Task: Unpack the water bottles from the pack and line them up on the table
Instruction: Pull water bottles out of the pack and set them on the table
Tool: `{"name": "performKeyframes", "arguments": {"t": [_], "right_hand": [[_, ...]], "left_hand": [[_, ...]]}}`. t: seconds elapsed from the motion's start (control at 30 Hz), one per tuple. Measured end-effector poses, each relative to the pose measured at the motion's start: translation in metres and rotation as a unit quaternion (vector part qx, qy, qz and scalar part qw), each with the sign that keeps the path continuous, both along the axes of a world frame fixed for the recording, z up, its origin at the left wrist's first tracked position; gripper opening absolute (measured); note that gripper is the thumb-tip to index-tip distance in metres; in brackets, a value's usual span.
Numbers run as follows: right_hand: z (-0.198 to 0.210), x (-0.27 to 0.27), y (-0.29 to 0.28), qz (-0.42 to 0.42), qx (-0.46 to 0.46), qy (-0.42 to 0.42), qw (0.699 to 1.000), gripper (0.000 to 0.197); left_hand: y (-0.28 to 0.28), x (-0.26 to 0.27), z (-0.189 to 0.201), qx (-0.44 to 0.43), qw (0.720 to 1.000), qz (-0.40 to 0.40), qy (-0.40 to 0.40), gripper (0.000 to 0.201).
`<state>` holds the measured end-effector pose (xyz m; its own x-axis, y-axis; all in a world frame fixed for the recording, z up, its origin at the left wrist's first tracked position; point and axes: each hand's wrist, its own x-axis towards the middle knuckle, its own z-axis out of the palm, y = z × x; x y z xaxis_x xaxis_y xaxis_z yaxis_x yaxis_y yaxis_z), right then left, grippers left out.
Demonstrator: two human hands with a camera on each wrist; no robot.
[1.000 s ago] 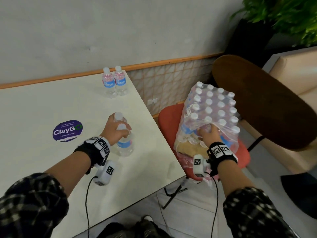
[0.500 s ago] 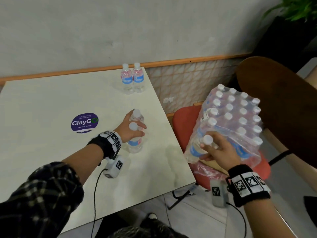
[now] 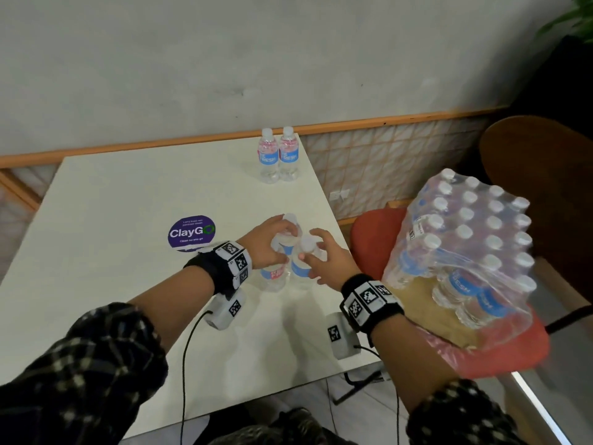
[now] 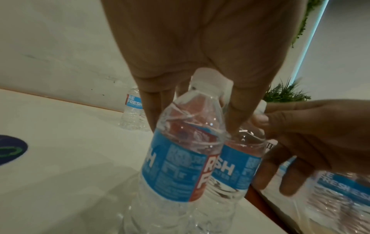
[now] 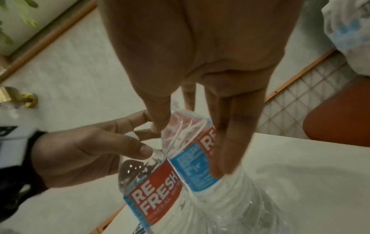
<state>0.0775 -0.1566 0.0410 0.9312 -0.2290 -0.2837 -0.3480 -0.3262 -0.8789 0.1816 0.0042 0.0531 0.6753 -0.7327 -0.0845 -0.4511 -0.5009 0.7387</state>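
Near the white table's (image 3: 128, 284) right edge, my left hand (image 3: 268, 248) grips two clear blue-labelled water bottles by their necks; the nearer one (image 4: 180, 158) stands on the table. My right hand (image 3: 324, 264) holds a third bottle (image 3: 303, 264) upright against them, thumb and fingers round its shoulder (image 5: 190, 158). Two more bottles (image 3: 277, 159) stand side by side at the table's far right corner. The shrink-wrapped pack (image 3: 465, 245) with several white-capped bottles sits on a red chair (image 3: 372, 239) to the right, its front torn open.
A purple ClayGo sticker (image 3: 191, 233) is on the table left of my hands. A grey wall with an orange rail runs behind. A dark round tabletop (image 3: 545, 175) stands behind the pack. Wrist-camera cables hang below both arms.
My right hand has pulled a bottle out of the pack and carried it left onto the table beside the two under my left hand. The left hand has stayed put.
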Motion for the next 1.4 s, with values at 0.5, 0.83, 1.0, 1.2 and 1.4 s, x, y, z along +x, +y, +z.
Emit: {"name": "performKeyframes", "arguments": {"t": [0.5,0.83,1.0,1.2,1.4], "right_hand": [[-0.023,-0.034,-0.035,-0.05,0.08,0.127,0.987,0.023],[0.01,-0.107,-0.165,-0.296,-0.142,0.056,0.943,0.04],[0.012,-0.086,-0.145,-0.253,-0.105,0.046,0.961,0.035],[0.009,-0.095,-0.146,-0.319,-0.082,0.064,0.942,0.038],[0.002,-0.115,-0.129,-0.304,-0.08,-0.008,0.949,0.038]], "left_hand": [[0.002,-0.002,-0.005,0.074,0.989,0.051,-0.113,0.065],[-0.04,-0.024,0.0,0.07,0.949,0.04,-0.305,0.046],[-0.085,-0.056,0.011,0.04,0.954,-0.103,-0.28,0.041],[-0.14,-0.103,0.012,0.06,0.962,-0.194,-0.184,0.045],[-0.183,-0.125,0.013,0.101,0.953,-0.229,-0.169,0.062]]}}
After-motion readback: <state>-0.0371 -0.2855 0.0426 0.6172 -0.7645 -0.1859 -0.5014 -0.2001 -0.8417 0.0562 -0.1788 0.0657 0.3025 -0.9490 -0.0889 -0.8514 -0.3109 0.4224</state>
